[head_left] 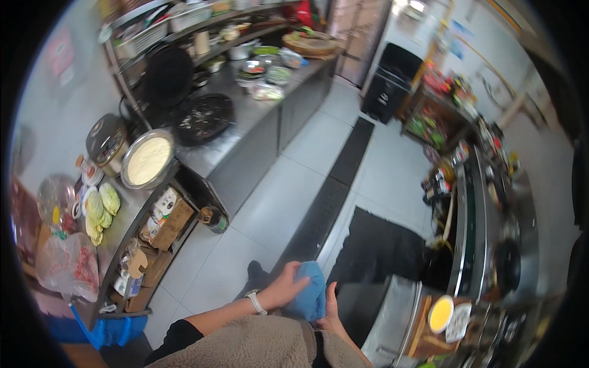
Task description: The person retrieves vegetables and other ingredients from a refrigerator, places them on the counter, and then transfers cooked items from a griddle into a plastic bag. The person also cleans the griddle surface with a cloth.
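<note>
Between my two hands, in front of my body, is a folded blue cloth (308, 293). My left hand (287, 287) presses on its left side with the fingers bent over it; a white band circles that wrist. On the right edge of the cloth lies my right hand (331, 308), thumb pointing up along it, the other fingers mostly hidden. Under my hands is the tiled floor, with one dark shoe (256, 274) showing beside the left wrist.
A steel counter (248, 144) on the left bears a black round griddle (204, 119) and a bowl of pale dough (148, 161). Cabbages (101, 210) lie nearer. At right stand a stove line (481, 227) and a board (423, 343) with a yellow bowl (440, 315). A black mat (377, 251) covers floor ahead.
</note>
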Motion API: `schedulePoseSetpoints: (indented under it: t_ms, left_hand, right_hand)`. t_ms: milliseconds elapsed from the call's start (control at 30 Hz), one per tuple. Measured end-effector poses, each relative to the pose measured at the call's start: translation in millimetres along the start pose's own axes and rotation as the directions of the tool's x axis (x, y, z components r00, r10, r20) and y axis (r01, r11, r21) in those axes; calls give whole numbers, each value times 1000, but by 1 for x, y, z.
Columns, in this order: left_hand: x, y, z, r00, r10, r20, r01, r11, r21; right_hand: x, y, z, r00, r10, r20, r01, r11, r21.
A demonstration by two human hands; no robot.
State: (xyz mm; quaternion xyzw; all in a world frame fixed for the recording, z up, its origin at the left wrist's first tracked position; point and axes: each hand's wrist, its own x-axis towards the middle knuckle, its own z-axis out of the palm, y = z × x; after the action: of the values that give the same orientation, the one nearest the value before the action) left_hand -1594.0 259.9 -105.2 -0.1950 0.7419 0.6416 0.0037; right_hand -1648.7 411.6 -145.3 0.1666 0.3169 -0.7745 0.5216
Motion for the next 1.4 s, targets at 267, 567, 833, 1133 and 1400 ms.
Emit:
schedulePoseSetpoints:
  t_ms: [267,567,833,1133,1400]
  left_hand:
    - [76,0,-193,905,199,-377,-65,938,340]
    - [146,-24,-290,993,-118,-33,33,516,-856]
    - [214,-62,-371,752,-502,-426,-210,431,-878]
    - [280,-49,-400,530,-709,-466,-378,294,-878]
    - [291,-61,-408,422,-786,-453,-504,212,-837]
  right_hand:
    - [148,-34,204,987,93,134,-22,890,-455]
    - [355,-64,294,969,32,243,230,224,-947]
    - [581,-130,402,431,-327,841,726,-428,-538]
    - [737,-95,464,703,53,709,375,-875,-306]
    - [743,-46,499,396,291,871,813,-553,-185]
